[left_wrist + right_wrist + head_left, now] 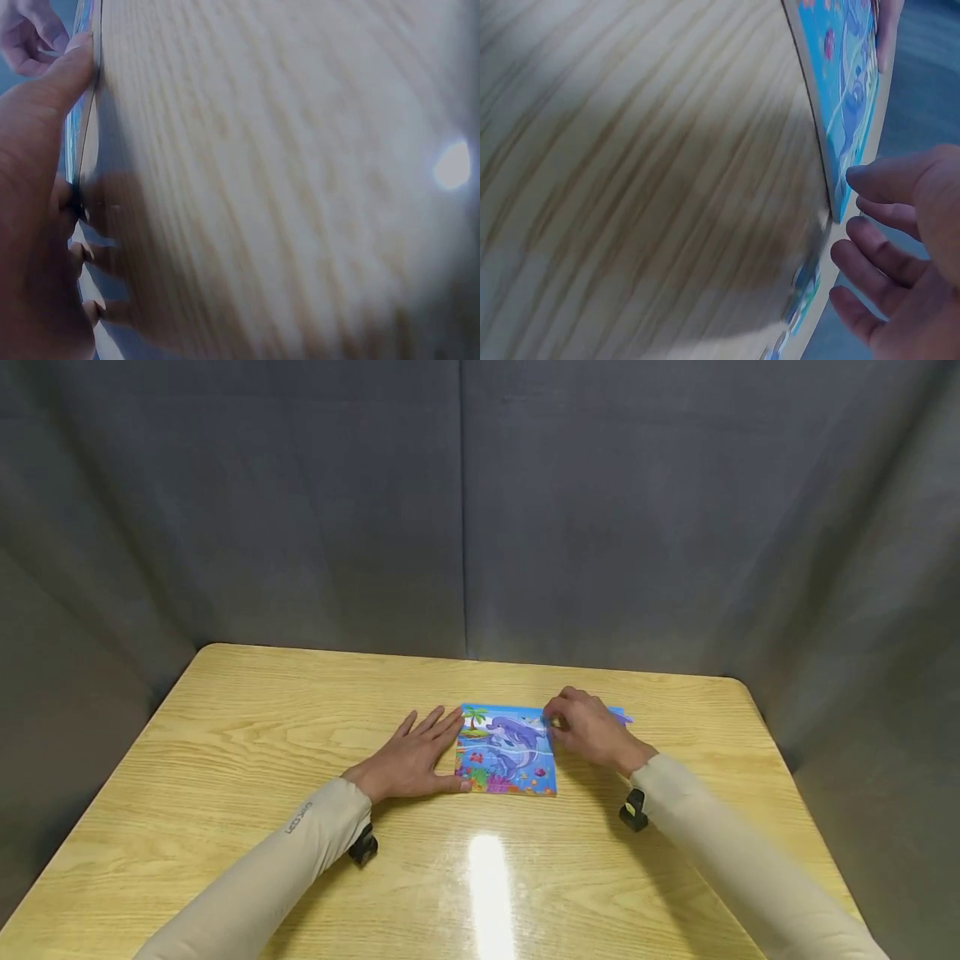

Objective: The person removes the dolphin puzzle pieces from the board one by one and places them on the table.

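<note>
A flat picture puzzle (504, 752) with purple dolphins, a palm tree and a blue sea lies on the table. My left hand (412, 756) rests spread at its left side, the thumb on the lower left corner. At the upper right corner is my right hand (588, 727), fingers curled and thumb tip close to the index finger. In the right wrist view, the thumb and index fingertips of the right hand (900, 247) meet the puzzle's corner (844, 161); the other fingers curl loosely. Whether a piece sits between those fingertips is hidden.
Partly behind the right hand lie loose blue and purple flat pieces (621, 714), seen also as colourful pieces (804, 296) in the right wrist view. The wooden table (300, 693) reaches to a grey curtain (465, 527) at the back and sides.
</note>
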`<state>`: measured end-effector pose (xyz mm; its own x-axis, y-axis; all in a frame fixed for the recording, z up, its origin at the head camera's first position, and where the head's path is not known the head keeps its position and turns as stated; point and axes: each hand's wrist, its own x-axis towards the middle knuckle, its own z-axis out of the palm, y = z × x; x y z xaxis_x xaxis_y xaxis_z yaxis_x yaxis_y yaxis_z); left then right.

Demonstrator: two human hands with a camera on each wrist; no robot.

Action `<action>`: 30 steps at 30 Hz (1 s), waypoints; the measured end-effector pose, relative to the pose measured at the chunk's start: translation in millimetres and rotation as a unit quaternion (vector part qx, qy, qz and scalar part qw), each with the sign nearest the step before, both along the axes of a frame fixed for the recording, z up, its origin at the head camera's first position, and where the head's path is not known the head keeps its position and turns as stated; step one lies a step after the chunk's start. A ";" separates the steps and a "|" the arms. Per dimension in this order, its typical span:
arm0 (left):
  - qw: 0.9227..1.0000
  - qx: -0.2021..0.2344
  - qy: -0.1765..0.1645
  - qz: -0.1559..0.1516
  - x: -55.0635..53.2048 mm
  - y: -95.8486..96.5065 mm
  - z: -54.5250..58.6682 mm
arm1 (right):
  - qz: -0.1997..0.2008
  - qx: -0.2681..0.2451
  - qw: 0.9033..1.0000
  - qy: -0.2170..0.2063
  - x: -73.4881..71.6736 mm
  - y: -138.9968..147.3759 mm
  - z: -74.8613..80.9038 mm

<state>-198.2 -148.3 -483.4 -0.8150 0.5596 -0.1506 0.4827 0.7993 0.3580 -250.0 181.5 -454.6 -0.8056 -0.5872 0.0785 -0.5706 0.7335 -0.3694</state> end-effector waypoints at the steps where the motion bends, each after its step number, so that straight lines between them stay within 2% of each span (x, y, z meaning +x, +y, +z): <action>1: 1.000 0.002 0.001 0.000 0.1 0.1 -0.4 | 0.003 -0.001 1.000 0.001 0.6 -2.1 -0.4; 7: 1.000 0.002 0.001 -0.001 -0.2 0.3 -1.1 | 0.004 0.012 1.000 -0.003 1.8 -12.2 -1.3; 14: 1.000 0.000 0.001 -0.002 0.2 -0.1 0.2 | 0.011 0.029 0.999 0.013 -0.1 -17.6 -1.7; 30: 1.000 -0.006 0.002 0.001 -0.6 -0.5 -2.4 | -0.008 0.074 0.997 -0.031 -2.1 -25.1 6.6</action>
<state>-198.8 -148.8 -485.8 -0.8168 0.5560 -0.1539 0.4825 0.8047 0.3459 -252.0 156.4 -448.0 -0.8159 -0.5754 -0.0576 -0.5375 0.7913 -0.2912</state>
